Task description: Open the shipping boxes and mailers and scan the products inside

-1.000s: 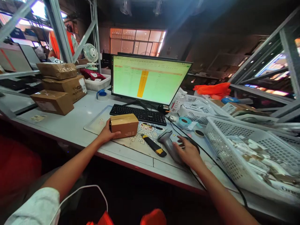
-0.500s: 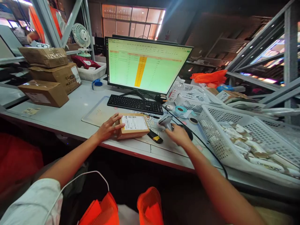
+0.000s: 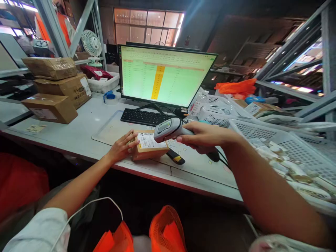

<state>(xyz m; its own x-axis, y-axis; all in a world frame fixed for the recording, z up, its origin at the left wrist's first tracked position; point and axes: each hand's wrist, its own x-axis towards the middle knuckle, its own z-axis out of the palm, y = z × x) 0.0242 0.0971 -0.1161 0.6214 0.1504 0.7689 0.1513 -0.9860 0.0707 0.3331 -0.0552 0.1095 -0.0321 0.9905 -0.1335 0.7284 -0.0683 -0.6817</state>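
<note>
In the head view a small cardboard box (image 3: 149, 153) with a white printed label lies near the desk's front edge. My left hand (image 3: 123, 146) grips its left end, fingers over the top edge. Wrapped round the handle of a grey barcode scanner (image 3: 168, 129) is my right hand (image 3: 203, 135). The scanner's head hangs over the right part of the label and hides some of it. A black and yellow box cutter (image 3: 176, 156) lies just right of the box, its far end hidden.
Behind the box stand a black keyboard (image 3: 141, 117) and a monitor (image 3: 165, 77) showing a spreadsheet. Cardboard boxes (image 3: 49, 107) are stacked at the left. A white basket (image 3: 244, 131) of rolled-up scraps fills the right side. The scanner's cable (image 3: 225, 159) trails off rightward.
My right hand has lifted the scanner from the desk and brought it up and left over the label. The left hand and box have hardly moved.
</note>
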